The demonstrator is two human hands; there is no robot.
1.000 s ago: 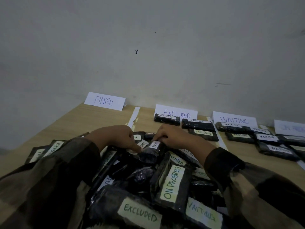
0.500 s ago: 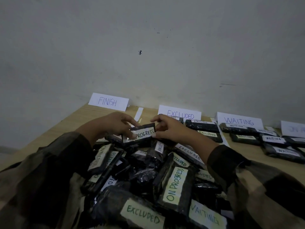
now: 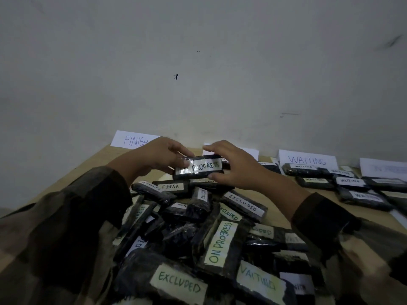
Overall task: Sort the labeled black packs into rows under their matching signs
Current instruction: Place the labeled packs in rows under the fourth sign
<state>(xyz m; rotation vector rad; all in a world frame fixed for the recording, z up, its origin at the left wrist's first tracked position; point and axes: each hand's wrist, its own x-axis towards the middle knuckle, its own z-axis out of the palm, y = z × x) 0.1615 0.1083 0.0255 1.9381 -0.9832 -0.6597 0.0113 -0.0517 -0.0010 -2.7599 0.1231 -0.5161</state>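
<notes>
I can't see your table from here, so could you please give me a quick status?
Pack marked ON PROGRESS held by left grip and right grip above pile. Its sign far right, past WAITING rows. Nothing seen blocking.

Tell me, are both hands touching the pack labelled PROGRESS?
Touching. The head view shows the left hand pinching the left end of the PROGRESS pack, the right hand pinching its right end between thumb and fingers.

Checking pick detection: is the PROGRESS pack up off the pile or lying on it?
Lifted: left hand and right hand pinch the PROGRESS pack by its ends, above the pile.
</notes>
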